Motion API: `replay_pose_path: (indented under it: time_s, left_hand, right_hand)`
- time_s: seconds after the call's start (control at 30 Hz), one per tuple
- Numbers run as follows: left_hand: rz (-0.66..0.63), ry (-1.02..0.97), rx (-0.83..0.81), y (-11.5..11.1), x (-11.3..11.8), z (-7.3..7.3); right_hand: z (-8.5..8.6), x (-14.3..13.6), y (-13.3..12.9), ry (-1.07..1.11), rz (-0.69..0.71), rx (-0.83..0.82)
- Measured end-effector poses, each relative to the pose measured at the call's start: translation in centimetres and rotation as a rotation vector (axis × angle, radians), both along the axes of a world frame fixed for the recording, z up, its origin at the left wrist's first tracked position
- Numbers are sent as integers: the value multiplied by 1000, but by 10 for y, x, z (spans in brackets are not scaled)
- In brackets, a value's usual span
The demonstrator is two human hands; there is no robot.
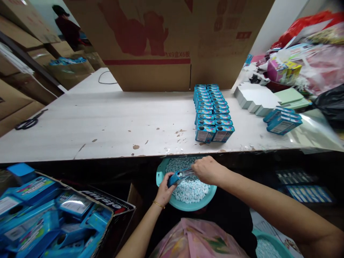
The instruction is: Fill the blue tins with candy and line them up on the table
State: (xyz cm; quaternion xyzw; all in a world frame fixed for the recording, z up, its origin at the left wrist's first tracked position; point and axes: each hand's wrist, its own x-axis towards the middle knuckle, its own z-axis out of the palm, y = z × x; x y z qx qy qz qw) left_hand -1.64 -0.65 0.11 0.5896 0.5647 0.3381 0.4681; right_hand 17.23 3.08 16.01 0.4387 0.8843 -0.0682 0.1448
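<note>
My left hand is closed round a small blue box, held tilted above a turquoise basin. Small pale blue and white pellets fill much of the basin. In my right hand, fingers closed, is a clear plastic piece whose far end meets the box's end. Whether it is a scoop or a tray, I cannot tell. Some white pellets show at the join. On the table above, matching blue boxes stand packed in two columns.
A large cardboard carton stands at the back of the white table. More blue boxes fill a carton at lower left. White cartons and a few blue boxes sit at right. Scissors lie at left; a person is beyond.
</note>
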Motion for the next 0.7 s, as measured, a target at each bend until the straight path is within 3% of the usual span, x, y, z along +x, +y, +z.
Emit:
replay_pose_path:
  time_s: [0.1, 0.17, 0.3, 0.37, 0.5, 0.6, 0.7]
  left_hand:
    - [27, 7, 7, 0, -5, 1]
    - [107, 1, 21, -1, -14, -1]
    - [310, -103, 40, -6, -33, -15]
    - [375, -174, 24, -8, -38, -24]
    - [460, -331, -23, -11, -40, -31]
    - [512, -390, -52, -13, -44, -28]
    - [535, -372, -55, -16, -52, -26]
  right_hand:
    - [-7, 16, -1, 58, -9, 46]
    - [-22, 36, 0, 65, -86, 43]
    - [-83, 62, 4, 34, -390, -80]
    - [-121, 51, 3, 74, -504, -159]
    - [-183, -6, -3, 209, -558, -269]
    - [-207, -32, -3, 356, -573, -353]
    - [-211, -25, 1, 508, -552, -419]
